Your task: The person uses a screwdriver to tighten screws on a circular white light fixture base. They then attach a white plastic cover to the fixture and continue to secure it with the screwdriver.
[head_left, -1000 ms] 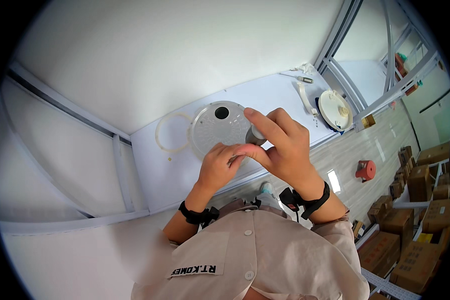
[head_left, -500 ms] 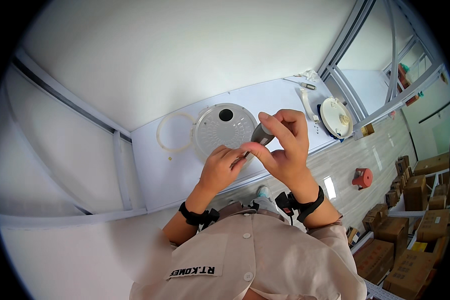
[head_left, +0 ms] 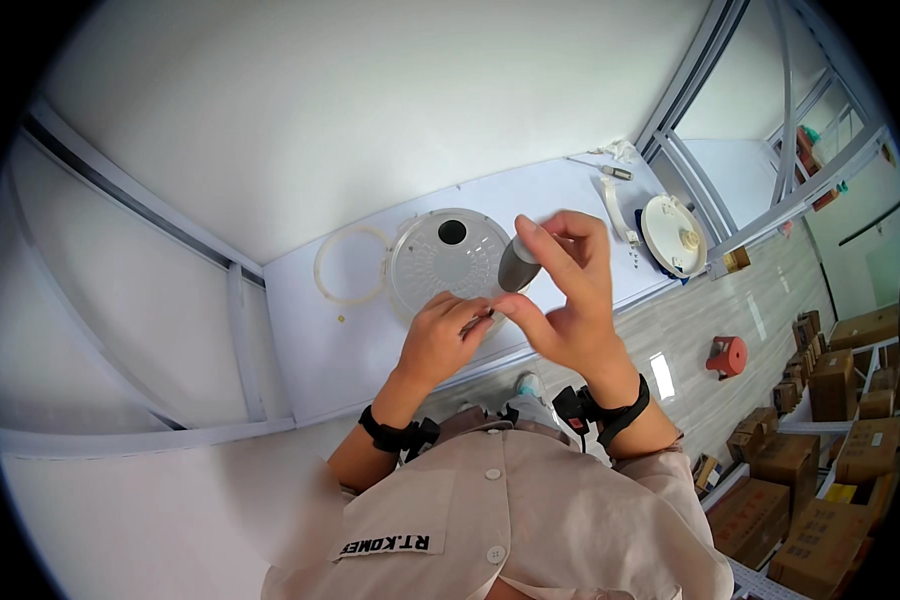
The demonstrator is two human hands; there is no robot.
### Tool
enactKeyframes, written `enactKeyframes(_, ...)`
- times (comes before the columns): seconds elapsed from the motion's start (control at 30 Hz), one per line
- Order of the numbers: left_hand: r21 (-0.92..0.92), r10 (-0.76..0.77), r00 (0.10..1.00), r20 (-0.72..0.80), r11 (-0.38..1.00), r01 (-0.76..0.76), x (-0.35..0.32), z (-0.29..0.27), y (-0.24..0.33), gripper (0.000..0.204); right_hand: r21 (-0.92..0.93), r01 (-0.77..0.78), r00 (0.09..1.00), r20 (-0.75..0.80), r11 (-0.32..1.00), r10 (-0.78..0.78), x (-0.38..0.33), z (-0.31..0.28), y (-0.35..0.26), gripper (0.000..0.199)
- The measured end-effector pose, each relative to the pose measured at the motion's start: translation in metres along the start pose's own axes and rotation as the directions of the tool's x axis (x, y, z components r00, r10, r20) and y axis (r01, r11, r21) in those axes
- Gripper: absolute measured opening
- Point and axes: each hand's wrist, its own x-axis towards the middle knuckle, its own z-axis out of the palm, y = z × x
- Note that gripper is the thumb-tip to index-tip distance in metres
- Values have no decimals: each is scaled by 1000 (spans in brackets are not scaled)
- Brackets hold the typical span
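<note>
My right hand (head_left: 582,305) is closed on the thick grey handle of a screwdriver (head_left: 518,268). Its fingers are at the handle's top end, and the thumb is stretched toward my left hand. Fingers bent and pressed together, my left hand (head_left: 436,338) pinches a small dark piece just below the handle; whether this is the screwdriver's shaft or a separate part I cannot tell. Both hands are raised over the front of the table. Behind them lies a round, clear ribbed cover (head_left: 420,280) with a black disc (head_left: 452,232) on it.
Left of the cover are a pale ring (head_left: 318,270) and a tiny yellow piece (head_left: 341,319). At the right lie a round white housing (head_left: 665,225), a curved white strip (head_left: 613,205), small screws (head_left: 635,260) and another screwdriver (head_left: 618,173). A red stool (head_left: 730,357) and cardboard boxes (head_left: 785,465) stand beyond.
The screwdriver handle has turned more upright and shifted slightly left in my right hand, whose fingers have moved with it. My left hand has barely moved.
</note>
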Motion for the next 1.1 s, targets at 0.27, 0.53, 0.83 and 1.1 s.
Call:
enactKeyframes(0.27,-22,-33,999,-2,999,33,-2,3,-2,24,-64,13,995,100,998,-7,-6,-8,4,61)
enactKeyframes(0.53,-4,-36,999,25,999,36,0,0,1,24,90,-39,998,44,995,35,-1,-2,-3,60)
enactKeyframes(0.83,-13,-41,999,14,999,41,0,1,1,25,-89,-60,996,54,994,65,-13,-12,0,59)
enactKeyframes(1.1,-17,-47,999,8,999,47,-1,4,-1,26,-70,-14,996,87,997,20,-15,-10,11,66)
